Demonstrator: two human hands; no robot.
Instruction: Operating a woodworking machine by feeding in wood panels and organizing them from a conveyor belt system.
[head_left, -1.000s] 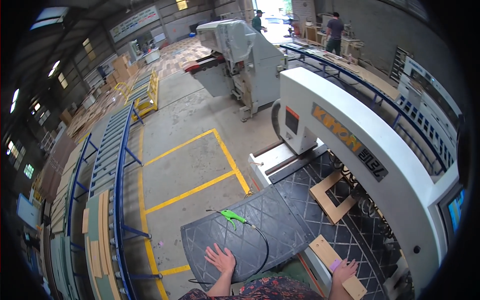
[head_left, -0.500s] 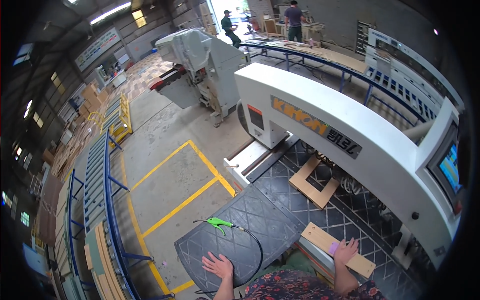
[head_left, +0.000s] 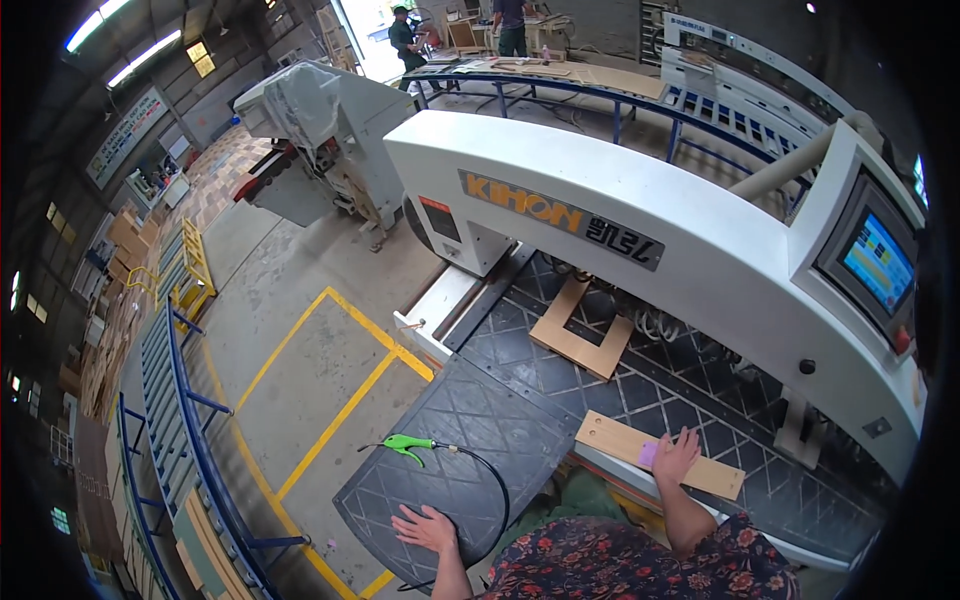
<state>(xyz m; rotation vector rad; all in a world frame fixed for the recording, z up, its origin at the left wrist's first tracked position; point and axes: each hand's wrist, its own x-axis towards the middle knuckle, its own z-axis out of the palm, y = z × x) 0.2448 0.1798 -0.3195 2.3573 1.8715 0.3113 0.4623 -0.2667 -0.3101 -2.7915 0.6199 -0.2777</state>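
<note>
The right hand (head_left: 678, 455) lies flat, fingers spread, on a wooden board (head_left: 660, 455) at the machine table's (head_left: 480, 430) near edge, its length running left-right. The left hand (head_left: 428, 527) rests open, farther away.

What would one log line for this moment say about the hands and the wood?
left hand: flat on dark machine table | right hand: on wooden board | green air gun: lying nearby, untouched

Left hand (head_left: 428, 527) flat on dark worktop (head_left: 470, 440) nr green air gun (head_left: 408, 445); right hand (head_left: 676, 458) presses wood panel (head_left: 655, 455) w/ pink patch, below white machine (head_left: 640, 230).
</note>
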